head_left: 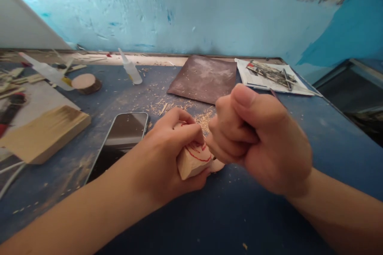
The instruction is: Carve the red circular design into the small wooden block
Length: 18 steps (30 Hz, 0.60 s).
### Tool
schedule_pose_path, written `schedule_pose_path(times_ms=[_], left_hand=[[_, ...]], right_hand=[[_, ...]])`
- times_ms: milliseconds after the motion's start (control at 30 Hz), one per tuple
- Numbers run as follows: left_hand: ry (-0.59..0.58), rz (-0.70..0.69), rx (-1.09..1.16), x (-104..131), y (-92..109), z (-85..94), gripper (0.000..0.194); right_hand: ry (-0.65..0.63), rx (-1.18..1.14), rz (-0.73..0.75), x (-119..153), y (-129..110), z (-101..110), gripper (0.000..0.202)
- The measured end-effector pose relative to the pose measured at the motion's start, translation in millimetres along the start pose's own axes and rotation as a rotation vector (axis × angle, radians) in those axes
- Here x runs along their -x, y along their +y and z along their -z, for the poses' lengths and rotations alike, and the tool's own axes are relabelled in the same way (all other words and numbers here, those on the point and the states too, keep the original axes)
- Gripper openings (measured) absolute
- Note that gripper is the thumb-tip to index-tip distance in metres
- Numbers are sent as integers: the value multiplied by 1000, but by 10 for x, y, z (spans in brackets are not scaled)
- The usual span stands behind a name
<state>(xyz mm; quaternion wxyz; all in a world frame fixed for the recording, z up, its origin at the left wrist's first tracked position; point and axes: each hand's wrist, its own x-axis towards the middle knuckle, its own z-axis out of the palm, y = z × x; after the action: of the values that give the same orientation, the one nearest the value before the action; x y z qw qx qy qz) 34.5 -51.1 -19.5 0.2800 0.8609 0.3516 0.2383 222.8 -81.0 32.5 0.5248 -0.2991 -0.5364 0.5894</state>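
From here I see the left hand (pixel 169 143) clamped round the block (pixel 191 163), just right of the phone (pixel 127 129), and the right hand (pixel 263 139) farther right of it, curled into a fist whose contents I can't tell, so I'd hold the block steady and avoid crowding the fingers.

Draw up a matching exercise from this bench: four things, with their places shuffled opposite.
1. Pale wooden block with red lines
2. Dark-screened rectangular smartphone
3. Flat brown sheet
4. Round bark-edged wood slice

A. Alongside white papers
B. Between two translucent plastic bottles
C. Partly hidden by the left forearm
D. Held in the left hand

Pairs: 1-D, 2-C, 3-A, 4-B
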Motion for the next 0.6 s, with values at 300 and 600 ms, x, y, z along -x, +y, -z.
schedule_pose_path(times_ms=[300,600], left_hand=[[6,1,15,0,6,4,17],[26,20,21,-3,1,-3,19]], right_hand=[[6,10,1,14,29,29,58],[81,-97,-48,-57,-52,54,61]])
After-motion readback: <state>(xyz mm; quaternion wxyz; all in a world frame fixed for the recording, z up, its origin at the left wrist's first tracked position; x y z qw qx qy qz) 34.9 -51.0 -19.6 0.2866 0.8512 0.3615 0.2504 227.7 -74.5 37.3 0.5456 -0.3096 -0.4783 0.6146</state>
